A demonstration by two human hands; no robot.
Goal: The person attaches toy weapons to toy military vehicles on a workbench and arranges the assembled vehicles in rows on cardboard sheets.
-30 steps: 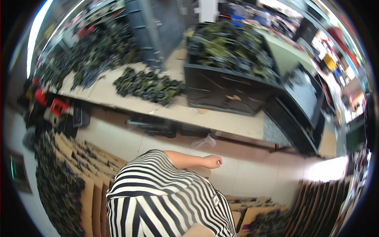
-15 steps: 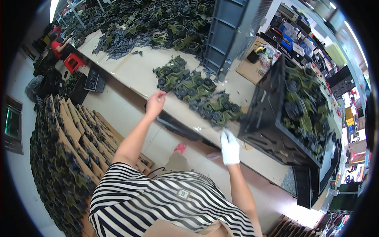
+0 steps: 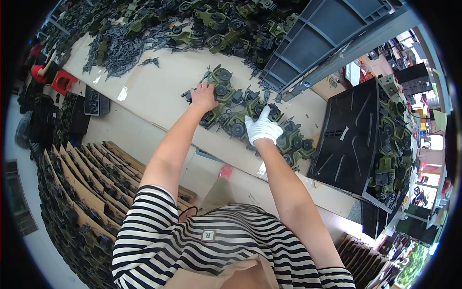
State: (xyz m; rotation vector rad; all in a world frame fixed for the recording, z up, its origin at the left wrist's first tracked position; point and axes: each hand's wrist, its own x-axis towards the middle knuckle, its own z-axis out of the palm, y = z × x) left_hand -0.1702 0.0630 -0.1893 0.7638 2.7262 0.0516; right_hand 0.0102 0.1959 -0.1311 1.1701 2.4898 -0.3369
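Dark green toy military jeeps with black wheels lie in a row near the table's front edge. My bare left hand (image 3: pixel 204 98) rests over the leftmost toy jeep (image 3: pixel 221 83), its fingers spread and partly bent on it. In a white glove, my right hand (image 3: pixel 263 129) reaches over the middle toy jeep (image 3: pixel 237 126), thumb and index finger apart, the other fingers partly hidden. Another toy jeep (image 3: pixel 297 140) sits to the right of the glove. Small grey plastic figures (image 3: pixel 248 94) lie among the jeeps. Neither hand has lifted anything.
A black crate (image 3: pixel 344 132) full of green toy vehicles stands tipped at the right. Behind, a grey plastic panel (image 3: pixel 308 41) rises beside a large pile of jeeps (image 3: pixel 216 24) and grey figures (image 3: pixel 118 48). Cardboard layers with toys (image 3: pixel 86 183) are stacked at lower left.
Both hands have moved forward from the table's edge onto the row of jeeps, the left slightly rightward, the right leftward. My view has shifted, and the crate appears turned differently.
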